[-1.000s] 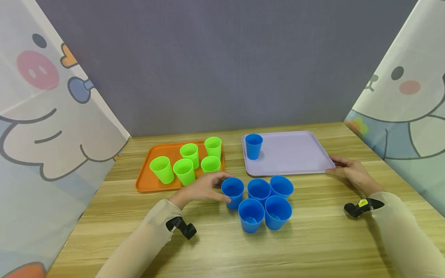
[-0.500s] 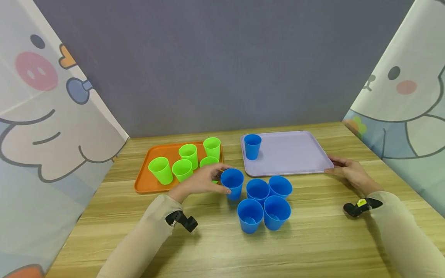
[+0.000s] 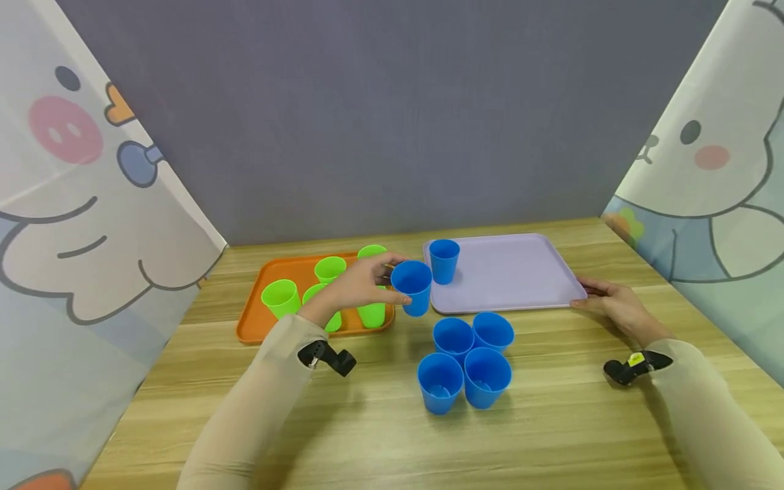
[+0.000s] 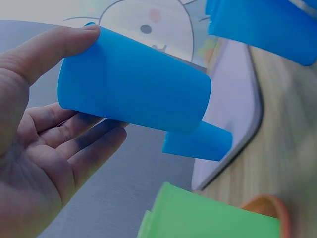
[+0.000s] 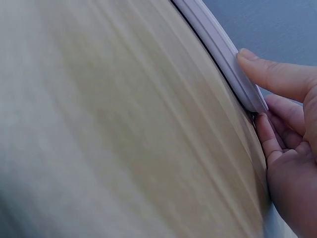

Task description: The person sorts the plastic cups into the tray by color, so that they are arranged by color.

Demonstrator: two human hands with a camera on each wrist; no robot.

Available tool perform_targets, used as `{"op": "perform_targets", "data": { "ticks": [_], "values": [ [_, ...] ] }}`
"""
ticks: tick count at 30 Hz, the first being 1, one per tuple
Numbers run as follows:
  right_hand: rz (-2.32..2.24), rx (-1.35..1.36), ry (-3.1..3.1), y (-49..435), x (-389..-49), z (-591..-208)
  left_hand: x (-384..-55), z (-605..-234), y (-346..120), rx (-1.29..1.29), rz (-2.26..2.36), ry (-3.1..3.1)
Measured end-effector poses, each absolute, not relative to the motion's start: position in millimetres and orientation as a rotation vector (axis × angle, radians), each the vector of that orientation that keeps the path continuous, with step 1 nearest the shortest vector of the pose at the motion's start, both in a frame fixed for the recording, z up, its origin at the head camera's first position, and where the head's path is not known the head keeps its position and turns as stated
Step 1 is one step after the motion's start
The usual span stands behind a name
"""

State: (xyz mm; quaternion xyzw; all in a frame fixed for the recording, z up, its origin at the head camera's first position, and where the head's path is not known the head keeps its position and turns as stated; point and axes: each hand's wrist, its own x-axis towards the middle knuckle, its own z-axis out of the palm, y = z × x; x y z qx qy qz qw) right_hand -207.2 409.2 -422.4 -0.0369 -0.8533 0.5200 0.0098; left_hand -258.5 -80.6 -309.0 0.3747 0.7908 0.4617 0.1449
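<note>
My left hand (image 3: 358, 284) grips a blue cup (image 3: 412, 294) by its side, thumb near the rim and fingers on the opposite side. This cup is raised above the table, upright, between the two trays; the left wrist view shows it closely (image 4: 131, 82). My right hand (image 3: 621, 309) pinches the near right corner of the lilac tray (image 3: 508, 272), with the thumb on the rim in the right wrist view. One blue cup (image 3: 444, 262) stands at that tray's left end. Several blue cups (image 3: 440, 384) stand grouped on the table in front of it.
On the left, an orange tray (image 3: 251, 320) bears several green cups (image 3: 280, 297), partly hidden by my left hand and forearm. A grey panel (image 3: 392, 122) rises behind the wooden table (image 3: 380, 435). Cartoon-printed sheets (image 3: 92, 170) flank both sides.
My left hand has closed on the blue cup and lifted it off the table, away from the group and toward the back. My right hand stays at the lilac tray's corner.
</note>
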Motion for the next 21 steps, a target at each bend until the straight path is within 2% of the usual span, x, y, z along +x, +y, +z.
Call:
{"op": "perform_targets", "data": {
  "ticks": [11, 21],
  "values": [
    [1.6, -0.129, -2.686, 408, -209, -423, -283, -288, -49, 1.036, 1.276, 2.356],
    [1.629, -0.136, -2.664, 409, -212, -423, -306, -288, -12, 1.023, 1.19, 2.414]
  ]
}}
